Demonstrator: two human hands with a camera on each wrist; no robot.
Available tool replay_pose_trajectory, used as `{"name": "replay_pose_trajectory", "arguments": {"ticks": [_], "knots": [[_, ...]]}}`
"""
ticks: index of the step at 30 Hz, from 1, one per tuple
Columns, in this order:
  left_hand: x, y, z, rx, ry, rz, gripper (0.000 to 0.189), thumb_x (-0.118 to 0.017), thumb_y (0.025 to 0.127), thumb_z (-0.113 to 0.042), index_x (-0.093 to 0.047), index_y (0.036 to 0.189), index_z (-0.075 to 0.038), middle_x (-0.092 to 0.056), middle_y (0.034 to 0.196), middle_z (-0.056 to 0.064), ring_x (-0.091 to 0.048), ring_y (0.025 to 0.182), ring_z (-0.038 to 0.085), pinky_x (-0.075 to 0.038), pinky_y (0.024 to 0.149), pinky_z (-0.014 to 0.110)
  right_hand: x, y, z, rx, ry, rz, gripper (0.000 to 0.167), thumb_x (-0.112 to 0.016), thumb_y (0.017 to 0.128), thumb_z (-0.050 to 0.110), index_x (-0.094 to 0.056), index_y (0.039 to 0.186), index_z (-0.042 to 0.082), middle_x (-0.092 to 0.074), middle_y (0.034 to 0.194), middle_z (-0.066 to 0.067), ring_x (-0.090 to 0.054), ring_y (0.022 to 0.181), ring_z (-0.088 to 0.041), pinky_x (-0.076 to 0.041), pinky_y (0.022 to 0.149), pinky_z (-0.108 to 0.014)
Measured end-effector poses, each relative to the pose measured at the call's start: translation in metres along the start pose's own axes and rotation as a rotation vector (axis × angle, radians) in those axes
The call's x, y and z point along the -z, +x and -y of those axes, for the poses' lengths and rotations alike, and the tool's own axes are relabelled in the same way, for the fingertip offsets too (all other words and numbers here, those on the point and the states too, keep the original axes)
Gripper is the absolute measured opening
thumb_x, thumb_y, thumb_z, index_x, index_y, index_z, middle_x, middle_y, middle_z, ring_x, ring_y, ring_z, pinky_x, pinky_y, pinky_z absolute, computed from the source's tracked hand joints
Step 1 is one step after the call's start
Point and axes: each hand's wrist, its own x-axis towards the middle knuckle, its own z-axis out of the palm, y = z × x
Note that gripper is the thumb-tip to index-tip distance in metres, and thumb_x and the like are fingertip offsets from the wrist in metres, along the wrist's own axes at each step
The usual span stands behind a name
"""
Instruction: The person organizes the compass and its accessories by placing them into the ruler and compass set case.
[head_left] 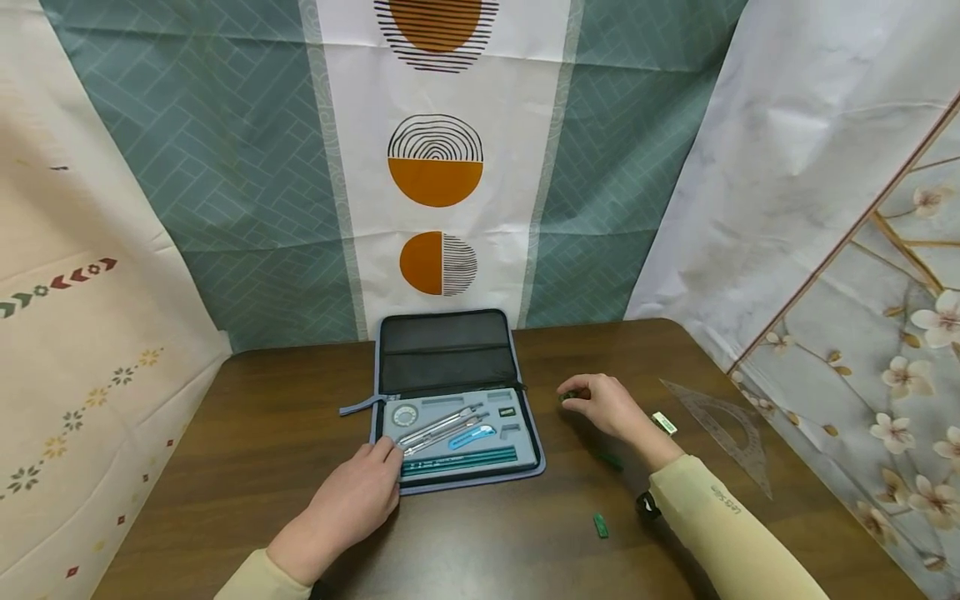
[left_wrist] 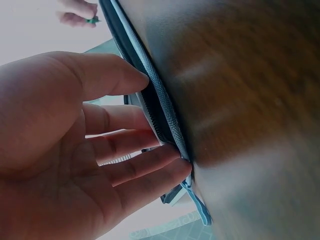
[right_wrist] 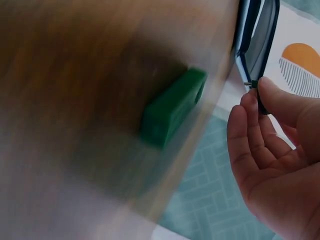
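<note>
A blue-edged zip case [head_left: 459, 483] lies open on the table, its dark lid raised at the back. In its grey tray lie silver compasses [head_left: 442, 429], a light blue cutter [head_left: 472, 437], dark green pencils [head_left: 461, 461] and a round white piece [head_left: 405, 415]. My left hand [head_left: 360, 492] rests at the case's front left edge, thumb and fairly straight fingers touching the zipped rim [left_wrist: 165, 112]. To the right of the case, my right hand [head_left: 603, 404] pinches a small dark green piece [right_wrist: 255, 84] with a thin metallic tip between thumb and fingers.
On the brown table [head_left: 480, 550] at the right lie a small green block [head_left: 601, 526], another green piece [head_left: 611, 460] partly under the right forearm, a white-and-green eraser [head_left: 664, 423] and a clear set square [head_left: 723, 429]. Patterned cloth [head_left: 247, 167] hangs behind the table.
</note>
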Motion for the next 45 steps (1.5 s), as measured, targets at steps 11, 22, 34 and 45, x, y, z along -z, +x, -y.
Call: {"name": "replay_pose_trajectory", "arguments": {"ticks": [11,22,34,45], "knots": [[0.001,-0.001,-0.001,0.017,-0.003,0.023,0.028,-0.085,0.089,-0.007,-0.069,0.11,0.0,-0.059,0.102,0.009,-0.061,0.086,0.025,-0.058,0.062,0.037,-0.017,0.003,0.021,0.079,0.039,0.054,0.019,-0.072,0.11,0.021,-0.08,0.122,0.009,-0.077,0.098,0.005,-0.068,0.082,-0.01,-0.059,0.079,-0.039],[0.002,0.002,0.001,0.001,0.023,0.007,0.03,-0.086,0.088,-0.009,-0.068,0.111,0.0,-0.058,0.102,0.009,-0.061,0.085,0.024,-0.058,0.063,0.037,-0.025,0.007,0.038,0.118,0.062,0.055,0.015,-0.071,0.11,0.022,-0.08,0.114,0.011,-0.076,0.095,0.002,-0.067,0.08,-0.01,-0.059,0.079,-0.037],[0.002,0.0,-0.001,0.017,-0.003,0.024,0.029,-0.085,0.09,-0.009,-0.069,0.112,0.001,-0.06,0.103,0.01,-0.062,0.087,0.024,-0.06,0.065,0.037,-0.03,0.008,0.056,0.211,-0.079,0.053,0.007,-0.08,0.104,0.021,-0.084,0.106,0.016,-0.07,0.098,0.01,-0.063,0.086,-0.01,-0.057,0.081,-0.038],[0.002,0.0,-0.001,0.016,-0.004,0.023,0.029,-0.085,0.089,-0.008,-0.069,0.112,0.0,-0.059,0.103,0.009,-0.062,0.087,0.025,-0.059,0.063,0.037,-0.042,0.011,0.069,0.223,-0.162,0.116,0.006,-0.082,0.102,0.024,-0.083,0.104,0.018,-0.075,0.098,0.009,-0.066,0.084,-0.009,-0.06,0.079,-0.038]]}}
